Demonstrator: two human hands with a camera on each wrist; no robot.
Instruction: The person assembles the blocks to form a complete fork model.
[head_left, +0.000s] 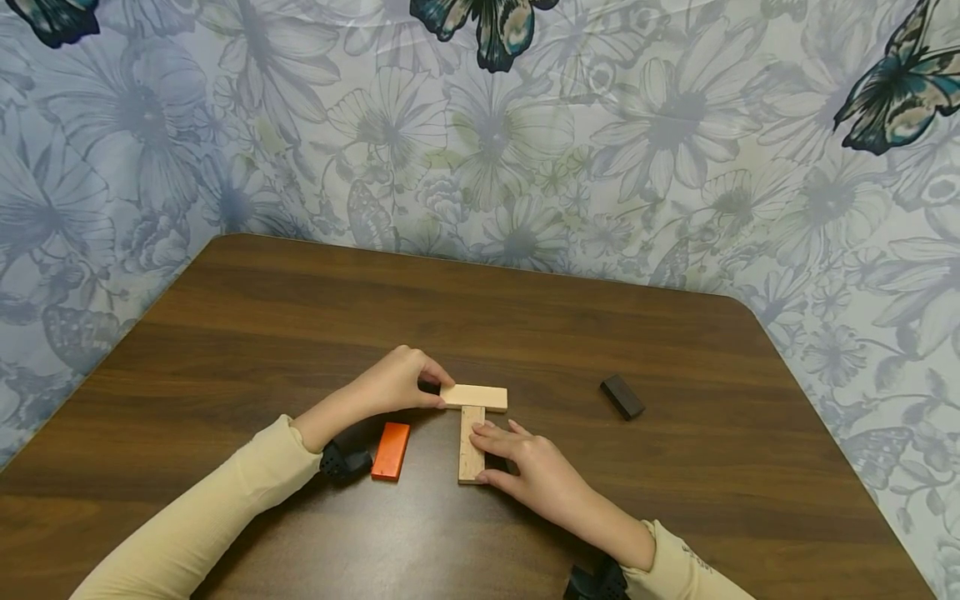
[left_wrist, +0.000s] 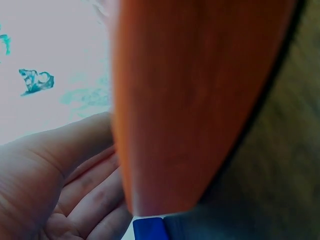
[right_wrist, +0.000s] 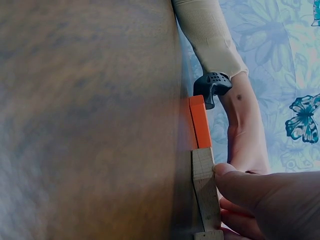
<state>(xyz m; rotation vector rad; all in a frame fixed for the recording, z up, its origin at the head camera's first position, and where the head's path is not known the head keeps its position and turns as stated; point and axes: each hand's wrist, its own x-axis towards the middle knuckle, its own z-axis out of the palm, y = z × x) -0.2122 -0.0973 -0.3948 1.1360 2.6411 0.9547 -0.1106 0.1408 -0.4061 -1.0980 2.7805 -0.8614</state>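
Two plain wooden blocks form a T on the table. The crosswise wooden block lies at the far end of the lengthwise wooden block. My left hand pinches the crosswise block's left end between thumb and fingers. My right hand rests against the right side of the lengthwise block, with fingertips on its top and the thumb at its near end. An orange block lies flat beside my left wrist. In the left wrist view, the orange block hides most of what the fingers hold.
Off to the right lies a black block. A small blue piece shows below the orange block in the left wrist view. The brown wooden table ends at a floral backdrop with butterflies.
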